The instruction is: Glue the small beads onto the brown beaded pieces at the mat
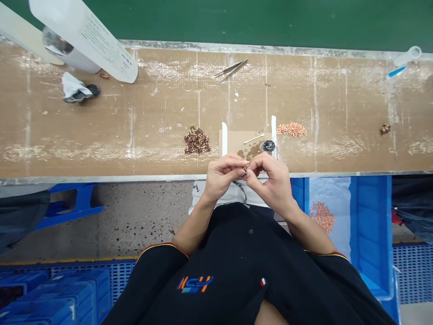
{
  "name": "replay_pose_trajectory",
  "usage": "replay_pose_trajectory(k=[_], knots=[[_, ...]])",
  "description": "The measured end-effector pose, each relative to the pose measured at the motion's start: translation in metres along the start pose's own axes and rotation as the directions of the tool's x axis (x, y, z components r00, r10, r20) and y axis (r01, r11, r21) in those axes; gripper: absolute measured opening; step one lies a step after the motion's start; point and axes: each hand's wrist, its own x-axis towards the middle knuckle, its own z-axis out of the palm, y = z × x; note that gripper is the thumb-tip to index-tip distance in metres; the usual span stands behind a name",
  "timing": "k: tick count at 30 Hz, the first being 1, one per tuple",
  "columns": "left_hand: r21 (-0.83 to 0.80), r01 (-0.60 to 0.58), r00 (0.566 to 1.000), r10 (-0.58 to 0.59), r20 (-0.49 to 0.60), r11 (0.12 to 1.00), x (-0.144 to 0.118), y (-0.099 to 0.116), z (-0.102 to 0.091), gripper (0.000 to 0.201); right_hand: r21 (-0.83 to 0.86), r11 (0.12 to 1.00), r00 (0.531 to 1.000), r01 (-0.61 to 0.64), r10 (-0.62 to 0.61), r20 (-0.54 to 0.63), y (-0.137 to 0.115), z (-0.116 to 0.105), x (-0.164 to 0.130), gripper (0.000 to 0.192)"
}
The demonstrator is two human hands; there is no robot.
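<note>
Head view: a small brown part (245, 168) is pinched between the fingertips of both hands at the near edge of the tabletop (135, 135).

The left hand (221, 176) and the right hand (270, 178) are closed on the same part, fingertips meeting just on the near side of the cardboard pad (237, 140); the part is largely hidden by the fingers, so its shape cannot be told. For this step, the part is best kept low over the pad and gripped by the fingertips only, so that a dropped piece is caught there and not lost over the edge. A dark brown pile (196, 141) lies just left of the pad, an orange pile (291, 129) just right of it, and a black round cap (269, 146) rests on the pad's right side. Tweezers (232, 70) lie well beyond the pad, untouched.
</note>
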Motion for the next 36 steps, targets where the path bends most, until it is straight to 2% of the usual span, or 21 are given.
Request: replay_pose_trajectory(k=[6, 11, 15, 18, 23, 26, 31, 36], knots=[[0.048, -0.026, 0.993, 0.02, 0.115, 0.999, 0.001, 0.01, -0.008, 0.02, 0.124, 0.978, 0.972, -0.168, 0.143, 0.189, -0.003, -0.007, 0.008, 0.009], [0.2, -0.133, 0.973, 0.089, 0.214, 0.971, 0.002, 0.027, -0.017, 0.011, 0.245, 0.89, 0.882, -0.384, 0.275, 0.383, -0.003, -0.011, 0.016, 0.007], [0.332, -0.159, 0.965, 0.074, 0.253, 0.93, 0.001, 0.035, -0.022, 0.012, 0.276, 0.826, 0.814, -0.491, 0.322, 0.484, 0.001, -0.01, 0.019, 0.006], [0.356, -0.146, 0.973, 0.068, 0.223, 0.923, -0.001, 0.033, -0.02, 0.016, 0.314, 0.805, 0.818, -0.503, 0.328, 0.472, 0.006, -0.009, 0.019, 0.013], [0.2, -0.083, 0.989, 0.057, 0.134, 0.976, -0.004, 0.023, -0.015, 0.019, 0.416, 0.759, 0.846, -0.501, 0.33, 0.418, 0.013, -0.007, 0.011, 0.039], [0.157, -0.13, 0.985, 0.108, 0.138, 0.979, -0.004, 0.021, -0.015, 0.016, 0.449, 0.714, 0.833, -0.537, 0.363, 0.418, 0.014, -0.005, 0.004, 0.051], [0.18, -0.166, 0.974, 0.133, 0.181, 0.97, -0.002, 0.018, -0.016, 0.012, 0.473, 0.688, 0.828, -0.551, 0.377, 0.416, 0.013, -0.004, -0.003, 0.059], [0.3, -0.245, 0.96, 0.186, 0.211, 0.922, -0.005, 0.018, -0.015, 0.008, 0.464, 0.688, 0.824, -0.559, 0.393, 0.409, 0.013, -0.009, -0.002, 0.058]])
